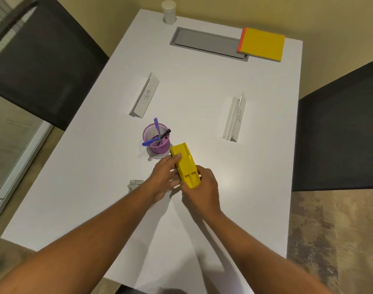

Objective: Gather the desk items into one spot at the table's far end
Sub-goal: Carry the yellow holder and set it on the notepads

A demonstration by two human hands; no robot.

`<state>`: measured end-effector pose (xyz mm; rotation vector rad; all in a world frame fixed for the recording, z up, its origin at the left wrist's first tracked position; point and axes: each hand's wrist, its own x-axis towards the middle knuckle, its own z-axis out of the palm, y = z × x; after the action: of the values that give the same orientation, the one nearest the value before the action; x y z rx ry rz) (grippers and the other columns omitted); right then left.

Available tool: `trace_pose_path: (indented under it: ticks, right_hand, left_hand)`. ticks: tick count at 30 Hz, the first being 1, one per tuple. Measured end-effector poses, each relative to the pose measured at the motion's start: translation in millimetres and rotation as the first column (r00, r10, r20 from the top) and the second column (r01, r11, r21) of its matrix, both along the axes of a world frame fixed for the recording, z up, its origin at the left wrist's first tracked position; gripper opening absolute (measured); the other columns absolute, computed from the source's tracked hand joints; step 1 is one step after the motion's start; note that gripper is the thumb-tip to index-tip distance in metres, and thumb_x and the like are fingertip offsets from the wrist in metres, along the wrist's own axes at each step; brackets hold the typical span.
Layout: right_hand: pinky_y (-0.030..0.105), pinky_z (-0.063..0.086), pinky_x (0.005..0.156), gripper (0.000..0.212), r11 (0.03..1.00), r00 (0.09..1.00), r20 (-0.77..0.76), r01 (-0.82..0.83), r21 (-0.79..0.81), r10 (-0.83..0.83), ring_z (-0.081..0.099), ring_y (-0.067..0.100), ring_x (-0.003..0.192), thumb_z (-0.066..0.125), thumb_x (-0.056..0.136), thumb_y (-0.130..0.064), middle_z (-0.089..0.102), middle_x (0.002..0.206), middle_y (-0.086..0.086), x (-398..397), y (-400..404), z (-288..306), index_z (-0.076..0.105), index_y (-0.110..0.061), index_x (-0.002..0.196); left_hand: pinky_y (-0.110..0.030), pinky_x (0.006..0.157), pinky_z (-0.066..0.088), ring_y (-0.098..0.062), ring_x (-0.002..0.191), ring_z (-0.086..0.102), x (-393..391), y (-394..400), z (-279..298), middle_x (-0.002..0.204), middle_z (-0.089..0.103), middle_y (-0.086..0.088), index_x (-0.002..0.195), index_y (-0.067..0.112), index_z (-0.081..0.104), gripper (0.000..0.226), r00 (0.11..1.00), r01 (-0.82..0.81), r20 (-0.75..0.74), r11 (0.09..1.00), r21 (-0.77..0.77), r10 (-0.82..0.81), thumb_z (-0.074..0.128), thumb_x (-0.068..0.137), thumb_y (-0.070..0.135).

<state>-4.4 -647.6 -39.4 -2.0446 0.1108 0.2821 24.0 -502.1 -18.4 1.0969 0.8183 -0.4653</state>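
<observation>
1. Both hands are on the long yellow plastic stapler (pixel 185 166) at the middle of the white desk (pixel 202 85): the right hand (pixel 202 187) grasps its near end, while the left hand (pixel 164 179) lies against its left side, fingers fairly straight.
2. The stapler sits just right of the purple mesh pen cup (pixel 157 140), holding a few pens.
3. Looks like the pickup step; next it must travel to the far end, perhaps beside the yellow notepad with a red edge (pixel 263 44) on the grey cable tray lid (pixel 204 42).
4. Two white folded name cards (pixel 144 96) (pixel 235 117) and the white cylindrical cup (pixel 169 11) remain scattered.
5. A small metal object (pixel 134 184) peeks from behind the left wrist, too hidden to identify. Whether the stapler is lifted is unclear.
</observation>
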Motion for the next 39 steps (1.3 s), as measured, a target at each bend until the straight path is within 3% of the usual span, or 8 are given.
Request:
trace_pose_path:
  ticks: [2, 5, 9, 11, 18, 23, 30, 39]
  right_hand:
    - [0.005, 0.044, 0.071, 0.045, 0.998, 1.000, 0.010, -0.015, 0.060, 0.014, 0.058, -0.010, 0.094, 0.081, 0.075, -0.030, 0.056, 0.103, -0.020, -22.8, -6.3, 11.8, 0.056, -0.049, 0.107]
    - [0.004, 0.044, 0.077, 0.055, 0.992, 1.000, -0.008, -0.022, 0.123, 0.023, 0.059, -0.010, 0.102, 0.082, 0.075, -0.018, 0.057, 0.117, -0.011, -56.5, -16.4, 22.6, 0.062, -0.032, 0.123]
    - [0.021, 0.057, 0.081, 0.054, 0.970, 0.996, -0.093, 0.023, 0.242, -0.001, 0.068, 0.004, 0.101, 0.082, 0.077, -0.021, 0.064, 0.120, -0.010, -95.3, -26.7, 42.3, 0.059, -0.037, 0.123]
    - [0.033, 0.062, 0.081, 0.051, 0.954, 0.990, -0.139, 0.041, 0.298, 0.001, 0.072, 0.011, 0.099, 0.084, 0.079, -0.020, 0.070, 0.114, -0.011, -112.0, -30.3, 52.0, 0.062, -0.035, 0.123]
    - [0.027, 0.059, 0.064, 0.038, 0.933, 0.980, -0.200, 0.070, 0.354, 0.003, 0.073, 0.015, 0.079, 0.080, 0.081, -0.028, 0.077, 0.099, -0.006, -176.0, -29.4, 92.9, 0.070, -0.043, 0.114]
    - [0.032, 0.057, 0.062, 0.040, 0.929, 0.969, -0.211, 0.190, 0.317, -0.127, 0.067, 0.022, 0.066, 0.073, 0.082, -0.039, 0.073, 0.077, 0.007, -230.7, -10.2, 107.8, 0.068, -0.027, 0.120]
    - [0.026, 0.040, 0.048, 0.036, 0.779, 0.885, -0.246, 0.465, 0.422, -0.395, 0.053, 0.020, 0.057, 0.063, 0.087, -0.036, 0.058, 0.078, 0.006, -320.6, -12.4, 118.9, 0.065, -0.014, 0.115]
    - [0.022, 0.035, 0.047, 0.041, 0.554, 0.688, -0.196, 0.693, 0.462, -0.698, 0.049, 0.015, 0.056, 0.066, 0.086, -0.042, 0.057, 0.070, 0.003, -433.5, -69.3, 126.6, 0.066, -0.014, 0.116]
  left_hand:
    - [-0.039, 0.072, 0.066, -0.029, 0.110, 0.074, -9.9, 1.9, 10.4, 0.125, 0.073, -0.010, 0.126, 0.022, 0.066, 0.027, 0.998, -0.043, 0.047, 0.999, -0.017, 0.044, 0.067, 0.102, 0.033]
    - [-0.047, 0.081, 0.065, -0.034, 0.108, 0.075, -33.7, 6.6, 23.0, 0.121, 0.075, -0.016, 0.126, 0.016, 0.068, 0.029, 0.996, -0.007, 0.088, 0.998, 0.063, 0.002, 0.072, 0.098, 0.022]
    - [-0.044, 0.076, 0.066, -0.030, 0.099, 0.077, -71.5, 8.7, 41.5, 0.114, 0.077, -0.018, 0.125, 0.012, 0.067, 0.032, 0.989, 0.060, 0.125, 0.990, 0.128, -0.076, 0.076, 0.096, 0.021]
    - [-0.043, 0.073, 0.065, -0.029, 0.096, 0.078, -89.2, 8.8, 51.0, 0.109, 0.077, -0.016, 0.124, 0.014, 0.067, 0.031, 0.984, 0.065, 0.155, 0.990, 0.124, -0.084, 0.076, 0.095, 0.022]
    - [-0.049, 0.073, 0.064, -0.027, 0.101, 0.076, -152.0, 22.7, 72.1, 0.108, 0.074, -0.009, 0.111, 0.022, 0.068, 0.018, 0.948, 0.172, 0.268, 0.985, 0.014, -0.169, 0.075, 0.094, 0.025]
    - [-0.058, 0.080, 0.064, -0.030, 0.112, 0.075, -193.3, 38.6, 80.1, 0.121, 0.073, -0.014, 0.117, 0.016, 0.065, 0.045, 0.907, 0.318, 0.319, 0.944, -0.084, -0.277, 0.082, 0.082, 0.037]
    - [-0.048, 0.075, 0.066, -0.029, 0.099, 0.079, -245.6, 6.2, 91.1, 0.111, 0.075, -0.016, 0.117, 0.012, 0.063, 0.071, 0.792, 0.529, 0.358, 0.848, 0.001, -0.495, 0.086, 0.070, 0.060]
    - [-0.049, 0.077, 0.067, -0.029, 0.096, 0.080, -306.7, -93.8, 105.7, 0.098, 0.078, -0.010, 0.112, 0.011, 0.060, 0.065, 0.502, 0.814, 0.403, 0.575, 0.078, -0.765, 0.084, 0.078, 0.061]
